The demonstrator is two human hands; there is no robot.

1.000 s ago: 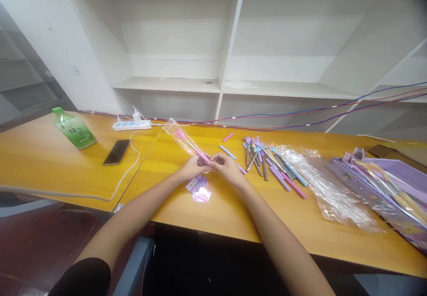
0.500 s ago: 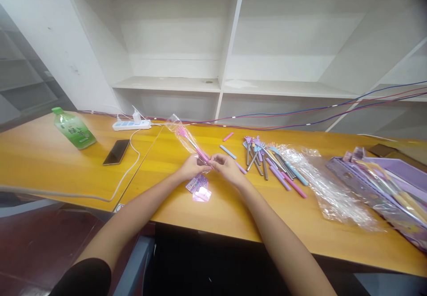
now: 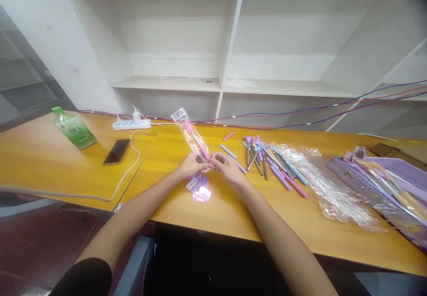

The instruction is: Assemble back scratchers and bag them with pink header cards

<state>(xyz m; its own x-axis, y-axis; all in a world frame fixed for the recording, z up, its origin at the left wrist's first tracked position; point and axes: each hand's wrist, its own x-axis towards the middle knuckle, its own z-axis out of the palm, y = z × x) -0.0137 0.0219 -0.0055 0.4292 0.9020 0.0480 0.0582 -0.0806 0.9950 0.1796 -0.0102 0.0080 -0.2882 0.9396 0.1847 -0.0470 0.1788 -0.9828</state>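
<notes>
A pink back scratcher (image 3: 200, 146) with a metal shaft lies inside a clear plastic bag (image 3: 180, 115), slanting up and away from me. My left hand (image 3: 192, 166) pinches the bag's near end around the pink handle. Against it from the other side, my right hand (image 3: 224, 167) grips the same end, its fingertips meeting the left ones. The very end of the bag is hidden by my fingers. Small purple printed cards (image 3: 197, 183) and a shiny pink card (image 3: 202, 194) lie on the table just below my hands.
To the right are a pile of back scratchers (image 3: 260, 154), loose coloured handle tubes (image 3: 280, 178), several clear bags (image 3: 328, 189) and a purple basket (image 3: 396, 169) with packed items. On the left stand a green bottle (image 3: 75, 129), a phone (image 3: 116, 152) and a power strip (image 3: 131, 124).
The bagged back scratcher has swung to the right at its far end and stands steeper. Both hands keep their hold at the near end and have hardly moved.
</notes>
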